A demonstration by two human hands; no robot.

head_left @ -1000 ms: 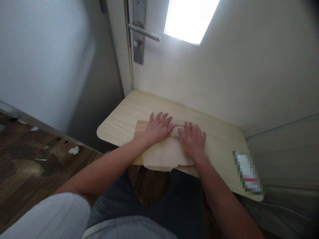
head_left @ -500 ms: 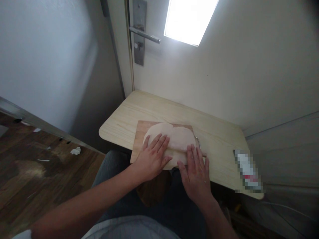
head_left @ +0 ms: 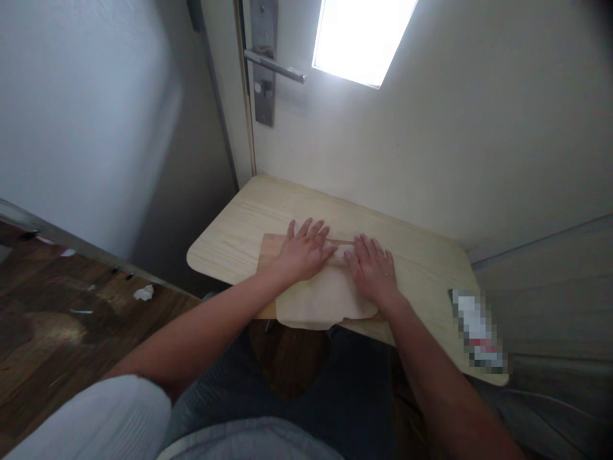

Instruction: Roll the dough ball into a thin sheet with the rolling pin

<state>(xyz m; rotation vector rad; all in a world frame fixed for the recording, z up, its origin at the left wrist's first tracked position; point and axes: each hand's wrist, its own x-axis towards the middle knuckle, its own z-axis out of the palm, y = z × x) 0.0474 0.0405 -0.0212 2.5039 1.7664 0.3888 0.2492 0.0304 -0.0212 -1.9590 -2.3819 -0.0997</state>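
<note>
A pale sheet of dough (head_left: 320,300) lies on a wooden cutting board (head_left: 271,248), its near edge hanging over the board's front. Across the dough's far part runs what looks like a rolling pin (head_left: 341,254), mostly hidden beneath my hands. My left hand (head_left: 307,250) rests on its left part, fingers stretched out and spread past the board's far edge. On the right part lies my right hand (head_left: 372,265), palm down with fingers extended. Neither hand is wrapped round anything.
The board sits on a light wooden table (head_left: 421,287) against a door with a metal handle (head_left: 275,66). A blurred-out item (head_left: 479,332) lies at the table's right end. Crumpled white paper (head_left: 143,292) is on the wooden floor (head_left: 43,358) at the left.
Both hands have slid forward, away from my body, from the dough's near part to its far edge. The near part of the dough now shows uncovered.
</note>
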